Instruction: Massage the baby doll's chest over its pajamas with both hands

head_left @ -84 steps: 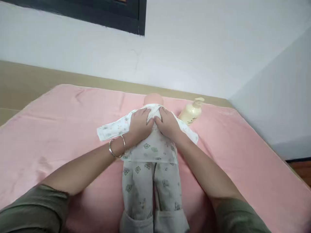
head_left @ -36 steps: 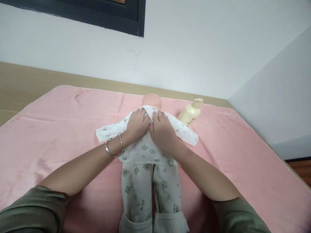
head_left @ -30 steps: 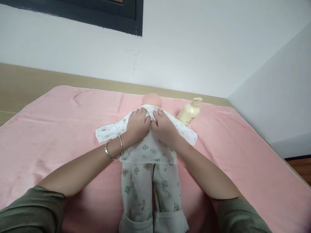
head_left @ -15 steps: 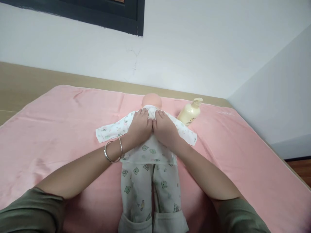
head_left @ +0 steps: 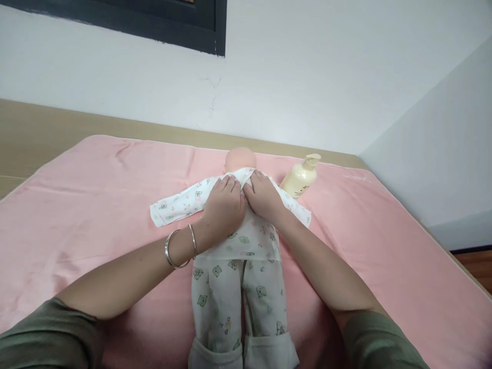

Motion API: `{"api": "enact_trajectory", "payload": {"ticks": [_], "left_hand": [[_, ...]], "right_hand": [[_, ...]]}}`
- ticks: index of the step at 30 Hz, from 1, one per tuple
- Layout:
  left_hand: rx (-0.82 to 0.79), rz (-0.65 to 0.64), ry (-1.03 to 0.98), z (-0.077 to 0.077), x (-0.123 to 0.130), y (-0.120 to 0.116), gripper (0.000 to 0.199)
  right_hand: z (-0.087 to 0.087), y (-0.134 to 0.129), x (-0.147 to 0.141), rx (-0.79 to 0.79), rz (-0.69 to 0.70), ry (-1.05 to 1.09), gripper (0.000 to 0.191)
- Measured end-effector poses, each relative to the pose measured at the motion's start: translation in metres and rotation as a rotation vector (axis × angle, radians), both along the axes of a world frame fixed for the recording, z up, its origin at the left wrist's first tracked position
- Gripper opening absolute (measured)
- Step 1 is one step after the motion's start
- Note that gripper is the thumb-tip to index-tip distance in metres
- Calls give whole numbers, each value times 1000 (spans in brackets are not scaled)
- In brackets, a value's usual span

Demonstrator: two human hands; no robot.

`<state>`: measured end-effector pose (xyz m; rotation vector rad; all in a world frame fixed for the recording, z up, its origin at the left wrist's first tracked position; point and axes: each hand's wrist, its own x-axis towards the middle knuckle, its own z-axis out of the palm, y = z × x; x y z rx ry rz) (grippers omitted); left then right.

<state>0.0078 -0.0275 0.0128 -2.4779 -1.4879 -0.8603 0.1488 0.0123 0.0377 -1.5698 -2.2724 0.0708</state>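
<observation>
A bald baby doll [head_left: 240,158] lies lengthwise in front of me, its head at the far end. It is dressed in a white printed long-sleeved shirt [head_left: 249,248] and matching trousers [head_left: 221,302] with turned-up cuffs. My left hand [head_left: 226,204], below two silver bangles, is closed on the shirt near the collar. Close beside it, my right hand [head_left: 265,199] is closed on the other side of the neckline. Between the thumbs the cloth bunches into a fold. My hands hide most of the doll's upper body and what the fingertips pinch. Both sleeves stretch outward.
A cream pump bottle [head_left: 300,178] leans to the right of the doll's shoulder. Under everything spreads a pink mat [head_left: 96,220] on a wooden surface [head_left: 46,120]. A white wall [head_left: 292,77] with a dark frame [head_left: 192,31] rises behind.
My left hand has shifted slightly and turned, its wrist a little higher off the shirt. The shirt's neckline is now gathered into a fold between my hands.
</observation>
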Motion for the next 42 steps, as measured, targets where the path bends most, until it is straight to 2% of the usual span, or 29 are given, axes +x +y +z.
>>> {"api": "enact_trajectory", "payload": {"ticks": [5, 8, 10, 14, 17, 20, 23, 26, 30, 33, 37, 42], "left_hand": [[-116, -15, -128, 7, -8, 19, 29], [-249, 65, -202, 10, -14, 32, 24], [-269, 115, -219, 10, -15, 34, 24], [-140, 81, -126, 7, -11, 25, 26], [-47, 27, -69, 6, -6, 12, 27], [-10, -8, -93, 4, -3, 5, 28], [-34, 42, -183, 0, -3, 9, 30], [-119, 103, -240, -1, -7, 19, 30], [-201, 111, -291, -4, -11, 26, 26], [-167, 121, -360, -10, -10, 25, 35], [-145, 122, -409, -18, -8, 24, 47], [-156, 140, -448, -19, -8, 24, 49]], "right_hand": [[-8, -27, -10, 121, 57, -132, 45], [-16, -46, -20, 211, 53, -100, 50], [-20, -51, -23, 212, 48, -72, 52], [-17, -34, -17, 115, 82, -8, 53], [-12, -11, -8, 23, 39, 45, 50], [-9, 3, -3, -7, 6, 69, 45], [-9, 0, -4, 18, 0, 39, 46], [-12, -19, -10, 89, 15, -25, 49], [-15, -39, -16, 204, 80, -73, 51], [-15, -31, -13, 122, 81, -9, 54], [-12, -10, -7, -58, -33, 114, 64], [2, -19, -7, -97, -18, 272, 63]]}}
